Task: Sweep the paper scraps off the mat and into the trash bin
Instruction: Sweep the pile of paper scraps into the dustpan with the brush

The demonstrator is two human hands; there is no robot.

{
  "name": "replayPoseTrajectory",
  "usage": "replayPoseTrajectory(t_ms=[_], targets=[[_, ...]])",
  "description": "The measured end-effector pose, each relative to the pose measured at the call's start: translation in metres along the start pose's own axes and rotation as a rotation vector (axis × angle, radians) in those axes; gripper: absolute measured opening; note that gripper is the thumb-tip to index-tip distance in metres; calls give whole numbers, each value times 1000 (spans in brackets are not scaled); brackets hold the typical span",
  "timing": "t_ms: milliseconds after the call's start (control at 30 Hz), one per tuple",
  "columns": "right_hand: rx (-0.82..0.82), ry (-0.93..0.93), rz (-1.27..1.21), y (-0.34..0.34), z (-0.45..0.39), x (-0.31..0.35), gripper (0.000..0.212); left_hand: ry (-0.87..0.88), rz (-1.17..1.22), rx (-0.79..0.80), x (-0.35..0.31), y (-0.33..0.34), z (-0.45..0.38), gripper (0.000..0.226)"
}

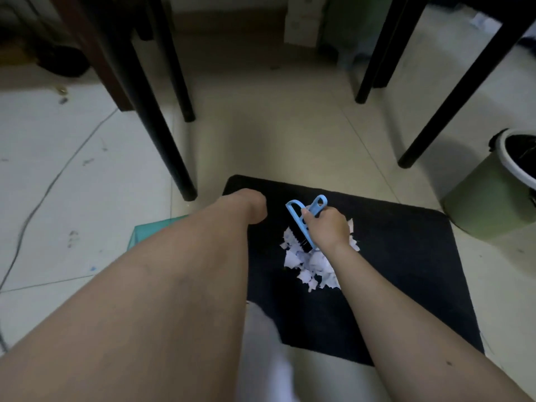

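Paper scraps (311,264): white, torn, heaped in one pile near the middle of the black mat (406,256), partly under the right hand and wrist. A few pieces stick out past the hand on its right side.

Mat: dark, rounded corners, flat on the pale tiled floor (275,134).

Right hand (326,227): fingers curled round the handle of a light blue brush (304,220), which has two looped handle ends pointing up and away. Its dark bristle edge rests against the left side of the scrap pile. The hand sits directly over the far half of the pile.

Left hand (246,206): at the mat's far left edge, just left of the brush and apart from the scraps. Only the wrist and back of the hand show; the fingers are folded out of sight, so whether it holds anything cannot be told.

Trash bin (493,204): green body, white rim, dark liner; stands on the floor just off the mat's far right corner, well apart from both hands and the pile.

Teal flat item (156,230): on the floor left of the mat, mostly hidden by the left forearm.

Black furniture legs (171,158): several, on the floor beyond the mat, left and right.

Thin cable (43,198): runs along the tiles at far left.
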State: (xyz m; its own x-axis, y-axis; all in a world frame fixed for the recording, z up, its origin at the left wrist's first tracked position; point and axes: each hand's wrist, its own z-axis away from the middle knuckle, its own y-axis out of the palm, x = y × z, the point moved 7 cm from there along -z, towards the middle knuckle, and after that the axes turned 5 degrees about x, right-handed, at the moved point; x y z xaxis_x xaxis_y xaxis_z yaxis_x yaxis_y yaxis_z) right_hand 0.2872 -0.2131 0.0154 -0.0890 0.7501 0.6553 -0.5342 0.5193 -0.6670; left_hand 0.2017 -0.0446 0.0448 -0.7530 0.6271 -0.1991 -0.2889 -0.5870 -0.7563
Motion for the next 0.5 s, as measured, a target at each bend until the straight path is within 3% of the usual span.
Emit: replayPoseTrajectory(t_ms=[267, 500], targets=[[154, -144, 172, 74, 7, 62, 37, -2, -79, -9, 108, 33, -9, 39], [235, -171, 200, 127, -12, 58, 35, -340, 87, -60, 219, 85, -30, 37]])
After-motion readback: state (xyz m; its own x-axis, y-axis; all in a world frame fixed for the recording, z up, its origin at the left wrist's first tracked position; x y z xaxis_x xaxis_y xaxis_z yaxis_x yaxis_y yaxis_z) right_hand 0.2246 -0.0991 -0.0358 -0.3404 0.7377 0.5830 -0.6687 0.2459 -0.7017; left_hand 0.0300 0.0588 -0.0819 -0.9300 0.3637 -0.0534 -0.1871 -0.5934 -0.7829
